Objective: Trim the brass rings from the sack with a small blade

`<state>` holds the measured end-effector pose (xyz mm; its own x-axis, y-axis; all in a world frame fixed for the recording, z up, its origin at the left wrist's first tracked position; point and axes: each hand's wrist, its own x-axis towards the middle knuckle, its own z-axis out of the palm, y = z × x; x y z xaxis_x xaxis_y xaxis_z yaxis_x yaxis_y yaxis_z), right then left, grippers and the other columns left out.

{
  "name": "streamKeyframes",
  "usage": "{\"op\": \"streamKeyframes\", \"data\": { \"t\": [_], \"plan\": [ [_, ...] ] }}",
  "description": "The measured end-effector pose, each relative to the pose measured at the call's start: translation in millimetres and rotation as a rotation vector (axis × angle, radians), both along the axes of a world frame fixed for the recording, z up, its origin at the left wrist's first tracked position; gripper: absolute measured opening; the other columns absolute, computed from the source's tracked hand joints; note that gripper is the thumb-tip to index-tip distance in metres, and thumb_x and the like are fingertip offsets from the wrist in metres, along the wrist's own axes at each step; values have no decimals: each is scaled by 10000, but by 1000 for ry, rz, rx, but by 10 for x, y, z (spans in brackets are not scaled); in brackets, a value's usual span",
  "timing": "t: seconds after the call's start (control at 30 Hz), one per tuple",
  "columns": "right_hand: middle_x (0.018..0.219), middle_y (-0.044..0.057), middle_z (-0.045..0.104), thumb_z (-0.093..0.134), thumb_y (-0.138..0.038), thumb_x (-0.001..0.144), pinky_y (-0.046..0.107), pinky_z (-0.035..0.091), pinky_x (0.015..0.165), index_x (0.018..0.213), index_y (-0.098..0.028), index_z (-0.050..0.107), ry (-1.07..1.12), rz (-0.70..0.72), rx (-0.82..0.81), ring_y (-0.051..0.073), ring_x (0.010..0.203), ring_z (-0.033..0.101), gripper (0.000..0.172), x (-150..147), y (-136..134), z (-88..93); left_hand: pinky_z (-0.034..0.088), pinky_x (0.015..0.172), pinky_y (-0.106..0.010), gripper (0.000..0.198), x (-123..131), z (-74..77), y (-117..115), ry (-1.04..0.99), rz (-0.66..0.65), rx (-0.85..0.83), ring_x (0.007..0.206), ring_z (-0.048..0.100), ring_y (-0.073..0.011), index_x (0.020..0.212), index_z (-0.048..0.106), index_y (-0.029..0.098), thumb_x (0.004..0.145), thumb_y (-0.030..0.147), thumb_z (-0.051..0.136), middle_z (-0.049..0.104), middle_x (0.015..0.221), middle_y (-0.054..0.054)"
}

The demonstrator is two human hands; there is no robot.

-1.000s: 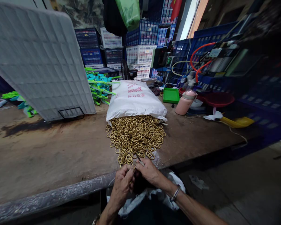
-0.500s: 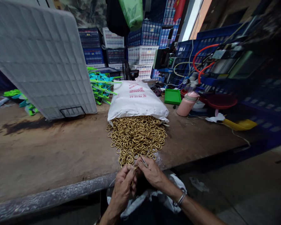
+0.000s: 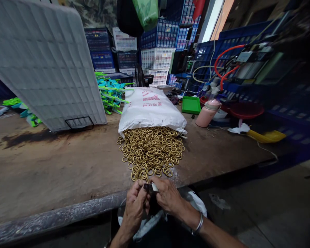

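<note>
At the lower centre of the frame, the right hand's (image 3: 169, 197) thumb and fingers grip a small flat tool, dark and pale grey (image 3: 151, 187). Beside it, the left hand's (image 3: 134, 204) fingers curl toward its thumb; whether they pinch anything, I cannot tell. Just above the hands, a heap of brass-coloured rings (image 3: 152, 148) lies on the brown tabletop (image 3: 88, 168), at the mouth of a white woven sack with red print (image 3: 152, 106), mid-frame.

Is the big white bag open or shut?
Open, it seems: gold rings spread out onto the table from under the near edge of the white bag. The opening itself is hidden.
</note>
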<state>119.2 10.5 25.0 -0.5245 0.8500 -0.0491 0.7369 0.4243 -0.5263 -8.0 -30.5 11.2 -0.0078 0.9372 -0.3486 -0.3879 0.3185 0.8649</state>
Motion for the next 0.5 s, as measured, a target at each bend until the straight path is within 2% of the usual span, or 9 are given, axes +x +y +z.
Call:
{"op": "streamKeyframes", "data": {
  "t": [0.13, 0.27, 0.4, 0.5],
  "plan": [
    [774, 40, 606, 361, -36, 580, 240, 318, 620, 894, -176, 494, -68, -27, 22, 159, 698, 532, 369, -17, 11, 9, 274, 321, -127, 390, 4, -5, 16, 77, 13, 17, 317, 316, -18, 727, 419, 192, 667, 545, 574, 417, 458, 107],
    [759, 33, 611, 367, -33, 613, 228, 312, 614, 928, -180, 502, -78, -43, -15, 151, 708, 539, 374, 2, 48, -23, 266, 299, -124, 378, 9, 47, -29, 142, -16, 58, 309, 315, -18, 691, 410, 191, 692, 541, 552, 426, 461, 100],
    [730, 25, 600, 379, -47, 647, 215, 297, 595, 851, -184, 514, -99, -85, -28, 139, 679, 530, 280, 110, 122, -108, 275, 303, -124, 342, 0, 132, -93, 71, -58, 131, 327, 330, -22, 686, 424, 185, 724, 499, 552, 444, 474, 86],
    [732, 31, 593, 362, -33, 638, 217, 304, 606, 843, -176, 506, -39, -156, 32, 140, 673, 521, 289, 204, 164, -133, 266, 302, -121, 311, -11, 142, -75, 8, -46, 99, 317, 319, -20, 698, 423, 190, 739, 469, 556, 428, 464, 95]
  ]
}}
